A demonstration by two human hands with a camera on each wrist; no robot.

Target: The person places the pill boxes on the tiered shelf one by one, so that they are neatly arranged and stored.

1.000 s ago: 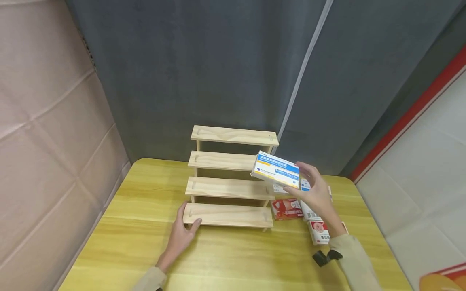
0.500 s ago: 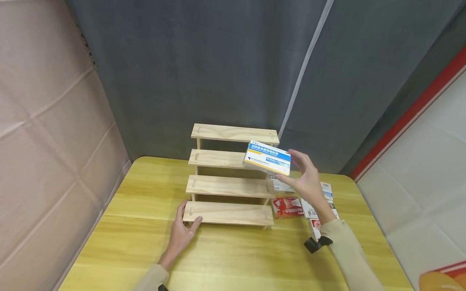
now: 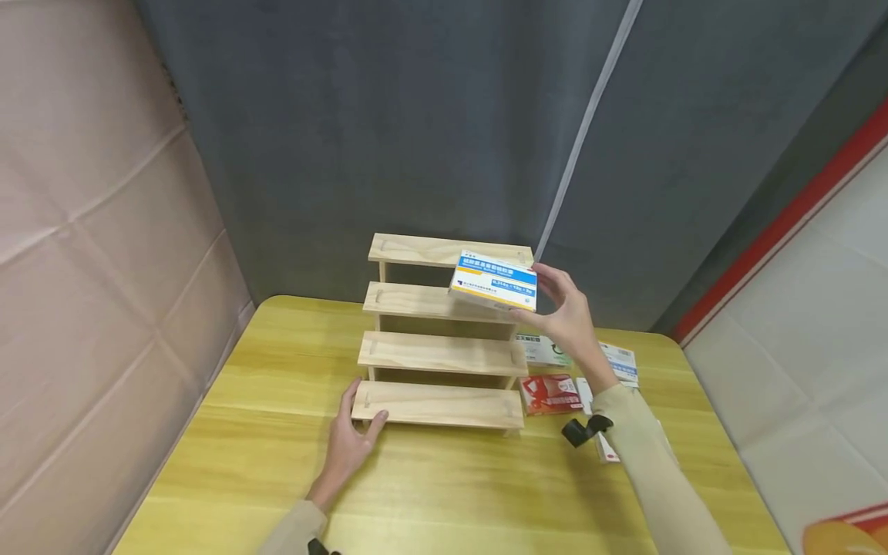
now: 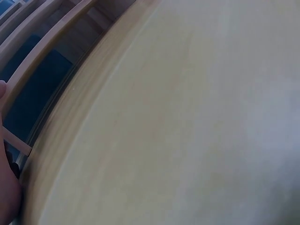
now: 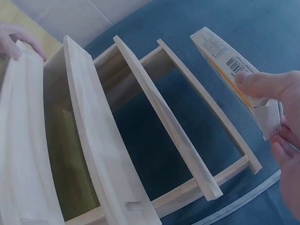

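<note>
A stepped wooden rack (image 3: pixel 444 354) with several tiers stands on the table. My left hand (image 3: pixel 350 439) grips the left end of its lowest tier, the thumb along the front edge. In my right hand (image 3: pixel 565 316) is a white medicine box (image 3: pixel 494 280) with blue and yellow bands, pinched at its right end between thumb and fingers. The box is held in the air by the rack's upper tiers. From the right wrist view, the medicine box (image 5: pixel 229 70) shows its barcode side and stands apart from the rack. The left wrist view catches only a sliver of the left hand (image 4: pixel 7 187).
Right of the rack lie a red medicine box (image 3: pixel 551 394), a white-and-green box (image 3: pixel 544 351) and a white-and-blue box (image 3: pixel 620 362). Other boxes are partly hidden under the right forearm. A dark curtain (image 3: pixel 388 116) hangs behind the wooden table (image 3: pixel 444 493).
My right hand has carried the white-and-blue medicine box left and upward, from beside the rack to its upper tiers. The left hand keeps its grip on the lowest tier.
</note>
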